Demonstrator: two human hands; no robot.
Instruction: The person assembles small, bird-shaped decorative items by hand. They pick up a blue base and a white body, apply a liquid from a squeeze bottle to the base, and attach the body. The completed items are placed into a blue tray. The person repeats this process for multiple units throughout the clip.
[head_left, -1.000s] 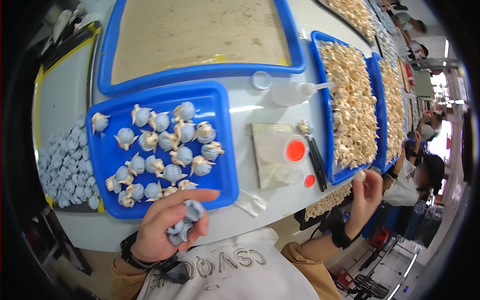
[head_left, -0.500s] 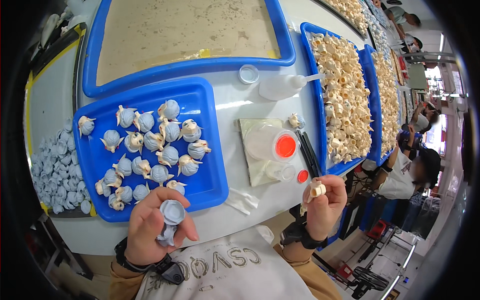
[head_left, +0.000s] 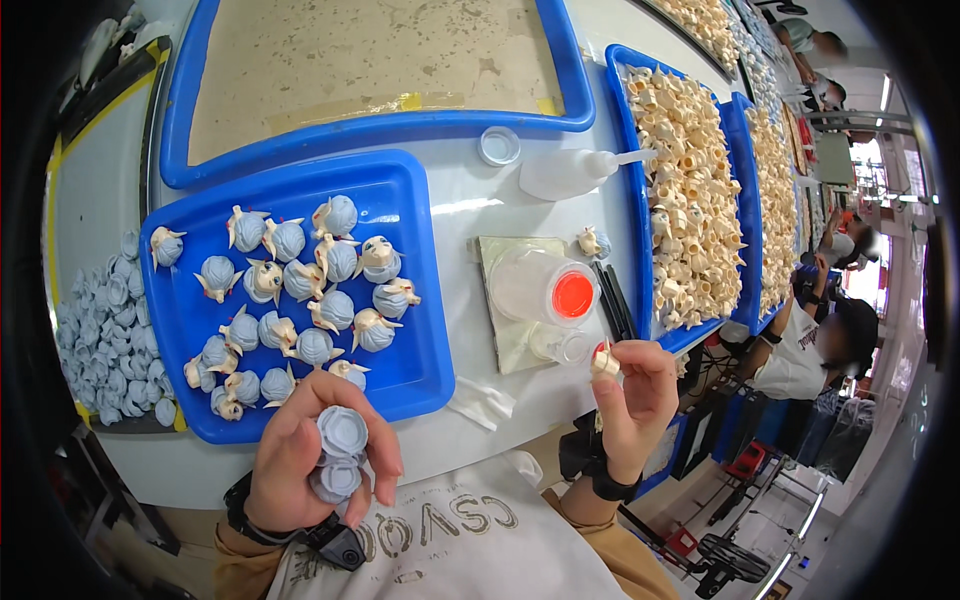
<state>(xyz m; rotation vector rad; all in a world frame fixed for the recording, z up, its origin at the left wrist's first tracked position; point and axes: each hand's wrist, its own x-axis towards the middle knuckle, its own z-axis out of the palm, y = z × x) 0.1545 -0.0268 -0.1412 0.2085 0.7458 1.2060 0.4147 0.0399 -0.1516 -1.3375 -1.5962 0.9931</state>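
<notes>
Well, what are those pieces like?

Two hair caps show in the left hand: matt, pale blue-grey, round and hollow, each with a raised ring inside its rim. The right hand has a small cream figurine face piece, smooth and blocky.

How are they gripped, and where?

The left fingers curl around the caps, just in front of the blue tray of assembled figurine heads. The right thumb and fingertips are pinched on the face piece, near the clear cup.

Which way do they point?

Both caps turn their openings up toward the camera. Each is round, without a clear long axis, but the pair lines up away from the person's body. The face piece is too small to read its facing or its axis.

Anything different from a second ago?

Yes. The right hand was farther right then, by the near corner of the tray of cream parts; it has come inward. The caps were tipped more sideways; now their openings show nearly full on.
</notes>
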